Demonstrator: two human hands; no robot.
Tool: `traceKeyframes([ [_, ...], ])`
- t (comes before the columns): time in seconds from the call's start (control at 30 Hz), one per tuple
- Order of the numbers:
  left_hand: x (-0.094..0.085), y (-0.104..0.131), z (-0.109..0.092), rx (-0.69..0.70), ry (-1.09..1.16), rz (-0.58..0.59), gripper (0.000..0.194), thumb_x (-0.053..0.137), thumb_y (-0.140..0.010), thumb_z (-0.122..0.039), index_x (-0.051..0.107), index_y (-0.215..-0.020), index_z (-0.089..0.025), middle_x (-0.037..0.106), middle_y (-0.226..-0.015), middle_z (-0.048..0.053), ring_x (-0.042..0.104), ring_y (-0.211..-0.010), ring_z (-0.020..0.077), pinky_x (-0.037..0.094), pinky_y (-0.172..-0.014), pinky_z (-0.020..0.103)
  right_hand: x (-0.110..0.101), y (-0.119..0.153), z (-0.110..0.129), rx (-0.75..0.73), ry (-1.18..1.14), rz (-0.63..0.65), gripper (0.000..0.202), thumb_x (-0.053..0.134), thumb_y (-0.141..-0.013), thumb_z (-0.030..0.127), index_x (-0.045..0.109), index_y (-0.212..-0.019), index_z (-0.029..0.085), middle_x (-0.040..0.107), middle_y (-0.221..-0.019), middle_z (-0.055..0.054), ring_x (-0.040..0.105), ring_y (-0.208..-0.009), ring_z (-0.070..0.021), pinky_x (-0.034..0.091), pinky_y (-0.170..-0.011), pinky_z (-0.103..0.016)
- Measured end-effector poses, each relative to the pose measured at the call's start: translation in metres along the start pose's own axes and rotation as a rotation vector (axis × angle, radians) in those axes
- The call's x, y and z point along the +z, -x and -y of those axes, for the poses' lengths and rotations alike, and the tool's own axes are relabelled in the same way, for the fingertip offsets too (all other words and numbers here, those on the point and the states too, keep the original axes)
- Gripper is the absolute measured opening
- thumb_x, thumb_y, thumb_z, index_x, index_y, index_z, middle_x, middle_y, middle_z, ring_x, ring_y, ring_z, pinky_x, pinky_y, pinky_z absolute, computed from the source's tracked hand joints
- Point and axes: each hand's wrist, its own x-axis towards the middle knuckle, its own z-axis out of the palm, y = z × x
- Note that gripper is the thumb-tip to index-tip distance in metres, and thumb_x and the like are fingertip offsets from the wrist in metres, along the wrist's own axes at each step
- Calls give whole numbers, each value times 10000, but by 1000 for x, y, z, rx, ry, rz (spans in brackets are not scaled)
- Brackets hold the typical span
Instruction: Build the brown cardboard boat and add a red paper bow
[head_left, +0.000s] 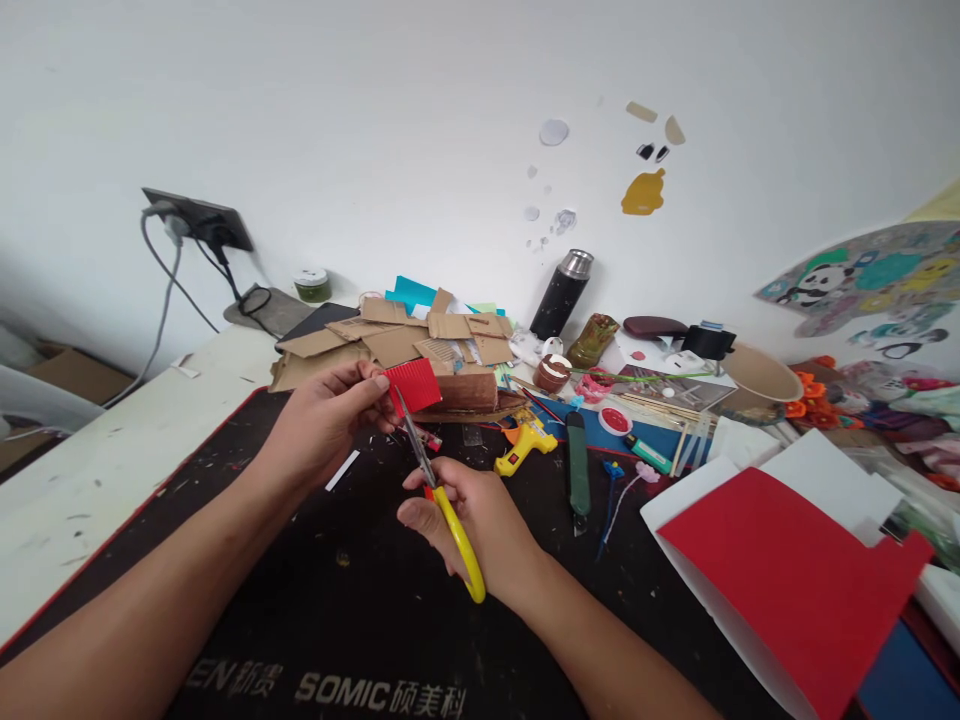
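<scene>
Between its thumb and fingers, my left hand (pixel 334 415) pinches a small piece of red corrugated paper (pixel 417 384) above the black mat. My right hand (pixel 480 510) is closed around the yellow handles of a pair of scissors (pixel 459 535). Their blades point up and away from me and meet the red piece at its lower left edge, near my left fingertips. Whether the blades are parted there is too small to tell. Beneath, a narrow white strip (pixel 343 470) lies on the mat (pixel 322 590).
Cardboard scraps (pixel 352 340) pile up behind my hands. A yellow glue gun (pixel 525 446) and a green utility knife (pixel 577 470) lie to the right. Further right is a big red sheet (pixel 780 570). A black thermos (pixel 561 295) stands by the wall.
</scene>
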Motion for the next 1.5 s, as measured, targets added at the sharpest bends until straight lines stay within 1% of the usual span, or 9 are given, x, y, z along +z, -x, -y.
traceKeyframes([
  [0.2, 0, 0, 1, 19, 14, 1, 398, 1030, -643, -362, 693, -746, -179, 716, -602, -9, 671, -524, 130, 563, -502, 199, -1, 1, 5, 68, -129, 91, 780, 918, -731, 819, 707, -1164, 206, 615, -644, 62, 553, -456, -132, 408, -441, -240],
  [0.3, 0, 0, 1, 17, 15, -1, 404, 1032, -640, -366, 691, -748, -179, 706, -589, -20, 668, -510, 126, 558, -490, 193, 0, 0, 2, 51, -145, 104, 758, 954, -699, 796, 692, -1104, 213, 641, -658, 49, 591, -515, -147, 437, -491, -247],
  [0.5, 1, 3, -3, 30, 23, 3, 423, 1044, -621, -374, 700, -763, -172, 713, -600, -18, 662, -508, 120, 566, -494, 191, 1, 0, 1, -8, -142, 111, 723, 980, -675, 774, 676, -1036, 227, 637, -659, 57, 536, -563, -135, 403, -563, -258],
  [0.63, 1, 3, -5, 33, 21, -1, 437, 1054, -606, -378, 703, -759, -168, 715, -602, -17, 655, -496, 115, 570, -490, 190, 0, -1, 3, 9, -161, 143, 771, 1013, -626, 753, 670, -1070, 225, 690, -698, 39, 588, -609, -155, 437, -597, -266],
  [0.9, 1, 3, -6, 28, 11, 0, 430, 1053, -601, -383, 703, -741, -176, 707, -572, -24, 653, -474, 117, 564, -471, 187, -1, 2, 4, 17, -200, 195, 796, 1029, -639, 710, 670, -1165, 232, 783, -842, -9, 732, -706, -198, 537, -652, -281],
  [1.0, 2, 4, -6, 24, 0, 7, 423, 1048, -607, -383, 701, -736, -179, 712, -574, -22, 657, -477, 120, 564, -470, 187, -2, 3, 5, -9, -183, 188, 767, 1002, -677, 728, 676, -1161, 229, 782, -858, -13, 760, -742, -205, 552, -664, -280],
  [1.17, 3, 4, -4, 9, -41, 29, 411, 1033, -628, -391, 694, -738, -186, 721, -564, -9, 654, -467, 128, 572, -476, 195, 0, 5, 5, -10, -113, 112, 681, 887, -808, 780, 701, -1127, 209, 671, -723, 32, 680, -543, -158, 491, -495, -234],
  [1.3, 2, 5, -2, 3, -73, 40, 404, 1019, -651, -411, 698, -764, -192, 729, -577, -7, 666, -486, 134, 589, -500, 202, 2, 4, 4, -14, -125, 74, 580, 841, -888, 738, 696, -1070, 207, 648, -700, 40, 613, -471, -122, 470, -436, -210],
  [1.5, 2, 6, 0, -1, -116, 83, 384, 995, -687, -408, 678, -751, -200, 719, -568, -14, 662, -479, 137, 583, -501, 213, 2, 4, 1, -33, -80, 57, 466, 790, -973, 664, 687, -1019, 212, 626, -660, 51, 606, -464, -113, 443, -428, -190],
])
